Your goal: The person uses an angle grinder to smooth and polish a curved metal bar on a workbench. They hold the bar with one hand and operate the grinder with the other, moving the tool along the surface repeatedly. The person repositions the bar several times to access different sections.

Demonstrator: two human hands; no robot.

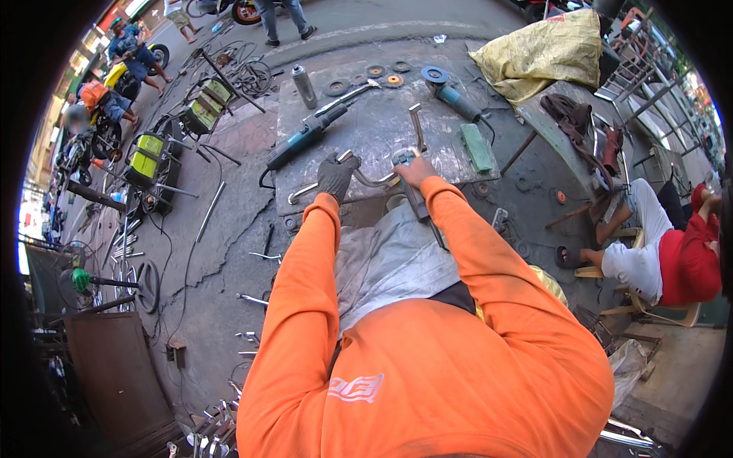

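Observation:
My left hand (334, 176), in a dark glove, is closed on a bent metal bar (372, 182) whose curved length runs toward my right hand. My bare right hand (414, 171) wraps round the front of a power grinder (418, 204) with a dark body, its cord hanging over my lap. The grinder's head is close to the bar; whether they touch is hidden. Just beyond, a brownish bent metal lever (418, 127) lies on the worn board (374, 126). A shiny metal piece (303, 193) lies by my left wrist.
A teal grinder (305, 137) lies left on the board, another with a blue disc (450, 95) at its far right. A grey bottle (303, 86), abrasive discs (393, 80) and a green block (476, 146) are there too. A person in red (687, 256) sits at right; green machines (146, 159) stand left.

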